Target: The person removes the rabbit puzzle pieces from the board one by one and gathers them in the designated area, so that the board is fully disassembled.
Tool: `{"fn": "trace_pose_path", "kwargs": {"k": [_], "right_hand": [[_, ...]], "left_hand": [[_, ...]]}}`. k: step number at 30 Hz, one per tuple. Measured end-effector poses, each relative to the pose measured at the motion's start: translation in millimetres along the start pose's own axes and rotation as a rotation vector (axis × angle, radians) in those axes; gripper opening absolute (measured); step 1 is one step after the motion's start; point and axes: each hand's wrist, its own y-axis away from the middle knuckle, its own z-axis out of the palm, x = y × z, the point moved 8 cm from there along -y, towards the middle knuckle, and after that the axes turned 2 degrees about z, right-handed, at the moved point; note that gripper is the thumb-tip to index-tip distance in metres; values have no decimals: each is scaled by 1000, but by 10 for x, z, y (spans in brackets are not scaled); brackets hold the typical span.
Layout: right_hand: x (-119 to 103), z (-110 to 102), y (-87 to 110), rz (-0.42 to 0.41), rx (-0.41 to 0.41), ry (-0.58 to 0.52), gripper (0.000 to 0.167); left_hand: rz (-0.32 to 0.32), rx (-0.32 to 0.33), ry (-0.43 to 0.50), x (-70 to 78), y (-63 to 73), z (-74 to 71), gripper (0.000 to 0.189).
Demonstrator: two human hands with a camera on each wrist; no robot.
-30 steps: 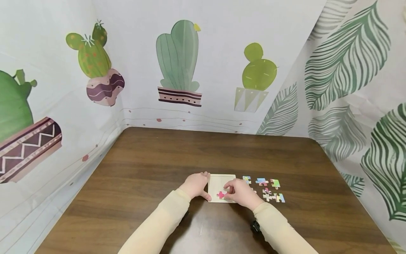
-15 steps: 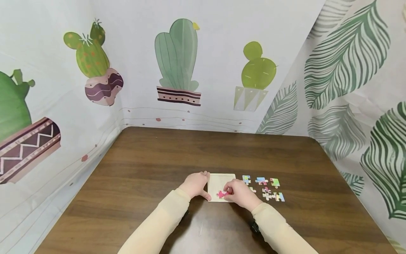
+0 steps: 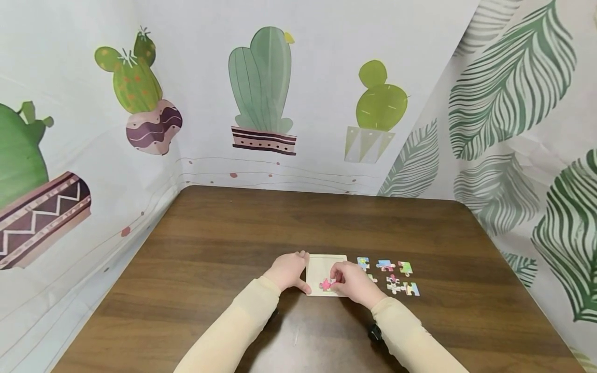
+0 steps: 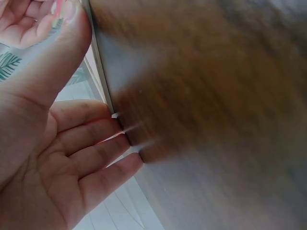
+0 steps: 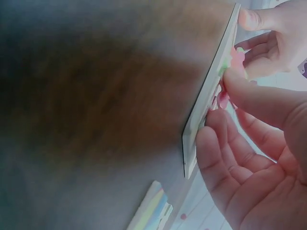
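A shallow light wooden puzzle tray [image 3: 321, 264] lies on the table. My left hand [image 3: 288, 271] steadies its left side, the thumb at the near corner and the fingers near the far corner. In the left wrist view these fingers [image 4: 103, 179] reach fairly straight down to the tabletop. Over the tray's near right part, my right hand [image 3: 354, 284] pinches a pink jigsaw piece [image 5: 223, 99] between thumb and fingertips. More pink puzzle [image 3: 325, 284] shows in the tray left of the fingertips. The fingers partly hide the held piece.
Several loose jigsaw pieces lie right of the tray, among them a blue one [image 3: 385, 266], a green one [image 3: 404, 268] and a yellow-and-blue one [image 3: 411, 289]. The brown wooden table [image 3: 224, 233] meets a printed cloth backdrop [image 3: 322, 103] at the back.
My right fingertips shift slightly over the near part of the tray with the pink piece. The left hand and the loose pieces keep their places.
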Motion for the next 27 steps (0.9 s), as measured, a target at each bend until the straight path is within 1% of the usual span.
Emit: {"fn": "trace_pose_path", "kwargs": {"k": [4,13,19,27], "right_hand": [[49,7,0,24,-9,-45,19],[61,-56,16,-11,-8,-121,12],[124,-121,45,27,-8,-138,10],[283,-240,140,64,-26,-162,5]], "left_hand": [[-1,-6,5,3,-3,4,98],[-4,-6,-5,-3,5,-7,99],[-10,-23,-7,6,19,-44,98],[-14,-35,-13,13,26,-27,100]]}}
